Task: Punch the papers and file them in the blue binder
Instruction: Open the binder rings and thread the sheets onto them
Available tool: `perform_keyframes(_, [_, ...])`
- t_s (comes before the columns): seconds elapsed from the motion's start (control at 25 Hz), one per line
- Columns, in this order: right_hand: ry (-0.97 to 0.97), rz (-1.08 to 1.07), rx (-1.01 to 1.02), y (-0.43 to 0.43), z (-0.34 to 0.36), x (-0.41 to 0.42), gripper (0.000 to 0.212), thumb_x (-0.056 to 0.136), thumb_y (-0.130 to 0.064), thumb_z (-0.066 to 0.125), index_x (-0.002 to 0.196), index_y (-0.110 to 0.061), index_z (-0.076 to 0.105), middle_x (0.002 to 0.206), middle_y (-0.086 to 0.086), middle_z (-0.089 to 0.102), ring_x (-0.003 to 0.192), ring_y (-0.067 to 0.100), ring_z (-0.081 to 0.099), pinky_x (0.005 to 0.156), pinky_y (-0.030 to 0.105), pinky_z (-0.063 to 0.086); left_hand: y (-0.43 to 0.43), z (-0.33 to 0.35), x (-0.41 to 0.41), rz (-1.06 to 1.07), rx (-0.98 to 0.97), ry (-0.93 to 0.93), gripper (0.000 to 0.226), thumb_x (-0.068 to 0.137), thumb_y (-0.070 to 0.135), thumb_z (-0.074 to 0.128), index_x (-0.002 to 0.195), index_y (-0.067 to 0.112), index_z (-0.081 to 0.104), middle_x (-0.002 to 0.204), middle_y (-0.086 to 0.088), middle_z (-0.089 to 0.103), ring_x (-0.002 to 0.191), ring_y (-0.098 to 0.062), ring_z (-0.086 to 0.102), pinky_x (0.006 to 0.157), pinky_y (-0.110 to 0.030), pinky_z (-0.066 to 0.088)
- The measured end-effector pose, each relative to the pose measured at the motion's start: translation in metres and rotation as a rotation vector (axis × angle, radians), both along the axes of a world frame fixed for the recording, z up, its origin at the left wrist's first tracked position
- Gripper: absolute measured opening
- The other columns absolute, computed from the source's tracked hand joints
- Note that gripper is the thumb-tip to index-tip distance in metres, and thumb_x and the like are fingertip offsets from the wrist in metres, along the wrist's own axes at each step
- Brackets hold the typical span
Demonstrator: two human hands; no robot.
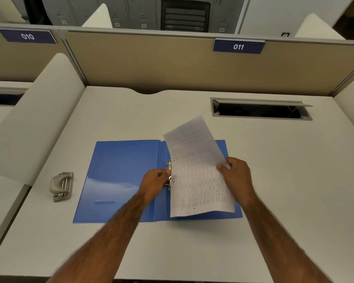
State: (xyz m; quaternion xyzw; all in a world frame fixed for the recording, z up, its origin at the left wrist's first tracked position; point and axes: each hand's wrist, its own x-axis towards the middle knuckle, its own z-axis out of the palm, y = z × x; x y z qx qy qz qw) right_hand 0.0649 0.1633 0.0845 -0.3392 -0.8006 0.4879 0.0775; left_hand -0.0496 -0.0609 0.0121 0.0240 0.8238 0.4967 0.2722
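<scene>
The blue binder [119, 172] lies open and flat on the white desk [192, 242]. Its metal ring mechanism [169, 166] runs along the spine. My left hand [154, 184] has its fingers closed on the lower part of that mechanism. My right hand [236, 172] pinches the right edge of the printed papers [196, 176]. The sheets lie over the binder's right half, with their far end lifted and tilted. Punched holes show along their left edge, beside the rings.
A grey hole punch [62, 185] stands on the desk left of the binder. An open cable slot [260, 109] is set into the desk at the back right. A beige partition [172, 62] closes the far side, white dividers the left and right.
</scene>
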Motion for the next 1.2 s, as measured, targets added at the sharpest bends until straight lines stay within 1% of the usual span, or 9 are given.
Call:
perform_keyframes(0.08, [-0.023, 0.023, 0.049, -0.009, -0.003, -0.003, 0.016, 0.095, -0.021, 0.059, 0.088, -0.008, 0.067, 0.086, 0.005, 0.070, 0.075, 0.023, 0.068, 0.066, 0.033, 0.054, 0.000, 0.000, -0.003, -0.086, -0.111, 0.045, 0.026, 0.097, 0.032, 0.060, 0.087, 0.011, 0.072, 0.081, -0.002, 0.069, 0.078, -0.019, 0.065, 0.066, -0.023, 0.051])
perform_keyframes(0.2, [-0.047, 0.027, 0.093, -0.012, -0.007, -0.006, 0.016, 0.097, -0.025, 0.058, 0.091, -0.013, 0.065, 0.089, 0.003, 0.069, 0.072, 0.015, 0.066, 0.061, 0.020, 0.045, -0.001, -0.004, -0.006, -0.136, -0.168, 0.076, 0.017, 0.095, 0.021, 0.065, 0.106, 0.010, 0.070, 0.099, -0.001, 0.069, 0.087, -0.013, 0.064, 0.076, -0.020, 0.052])
perform_keyframes(0.32, [-0.053, 0.014, 0.099, -0.011, -0.008, -0.007, 0.015, 0.097, -0.027, 0.057, 0.094, -0.015, 0.064, 0.092, 0.003, 0.069, 0.072, 0.015, 0.066, 0.060, 0.019, 0.044, 0.002, -0.001, -0.004, -0.114, -0.123, 0.073, 0.028, 0.094, 0.013, 0.065, 0.121, 0.010, 0.061, 0.109, -0.006, 0.067, 0.091, -0.014, 0.063, 0.073, -0.014, 0.050])
perform_keyframes(0.44, [-0.054, 0.019, 0.113, -0.009, -0.006, -0.007, 0.013, 0.097, -0.029, 0.057, 0.096, -0.018, 0.063, 0.093, 0.001, 0.069, 0.071, 0.013, 0.065, 0.060, 0.018, 0.045, 0.008, 0.000, -0.002, -0.108, -0.115, 0.089, 0.034, 0.094, 0.011, 0.065, 0.127, 0.010, 0.058, 0.113, -0.009, 0.066, 0.097, -0.019, 0.064, 0.084, -0.026, 0.054])
perform_keyframes(0.6, [-0.058, 0.026, 0.120, -0.006, -0.006, -0.002, 0.012, 0.097, -0.031, 0.057, 0.099, -0.020, 0.062, 0.095, -0.001, 0.068, 0.073, 0.013, 0.065, 0.062, 0.018, 0.045, 0.010, -0.005, -0.005, -0.141, -0.114, 0.027, 0.043, 0.092, 0.008, 0.067, 0.132, 0.013, 0.054, 0.100, -0.006, 0.067, 0.084, -0.013, 0.063, 0.071, -0.015, 0.049])
perform_keyframes(0.72, [-0.064, 0.025, 0.129, -0.006, -0.007, 0.002, 0.013, 0.097, -0.032, 0.057, 0.100, -0.021, 0.062, 0.096, -0.002, 0.067, 0.073, 0.012, 0.065, 0.063, 0.018, 0.044, 0.010, -0.006, -0.006, -0.177, -0.117, 0.027, 0.042, 0.091, 0.008, 0.068, 0.131, 0.013, 0.055, 0.095, -0.002, 0.066, 0.085, -0.013, 0.063, 0.075, -0.017, 0.050])
perform_keyframes(0.84, [-0.063, 0.006, 0.130, -0.005, -0.006, 0.003, 0.008, 0.097, -0.030, 0.057, 0.098, -0.022, 0.059, 0.095, -0.003, 0.066, 0.071, 0.010, 0.062, 0.062, 0.016, 0.043, 0.014, -0.006, -0.003, -0.185, -0.152, 0.051, 0.030, 0.095, 0.007, 0.062, 0.124, 0.012, 0.058, 0.101, -0.004, 0.065, 0.087, -0.013, 0.061, 0.065, -0.012, 0.049])
perform_keyframes(1.04, [-0.057, -0.001, 0.114, -0.004, -0.008, 0.005, 0.009, 0.098, -0.028, 0.056, 0.095, -0.021, 0.061, 0.094, -0.001, 0.068, 0.071, 0.010, 0.063, 0.061, 0.017, 0.044, 0.019, 0.003, -0.027, 0.057, -0.174, 0.340, 0.012, 0.097, 0.017, 0.057, 0.106, 0.018, 0.065, 0.102, -0.001, 0.064, 0.090, -0.012, 0.060, 0.070, -0.018, 0.044])
perform_keyframes(1.2, [-0.054, 0.017, 0.122, -0.003, -0.008, 0.004, 0.010, 0.098, -0.029, 0.056, 0.096, -0.021, 0.062, 0.091, -0.002, 0.068, 0.072, 0.012, 0.065, 0.061, 0.018, 0.045, 0.030, 0.014, -0.060, -0.019, -0.046, -0.033, 0.036, 0.092, 0.018, 0.068, 0.127, 0.011, 0.061, 0.113, -0.004, 0.066, 0.101, -0.014, 0.062, 0.079, -0.020, 0.046])
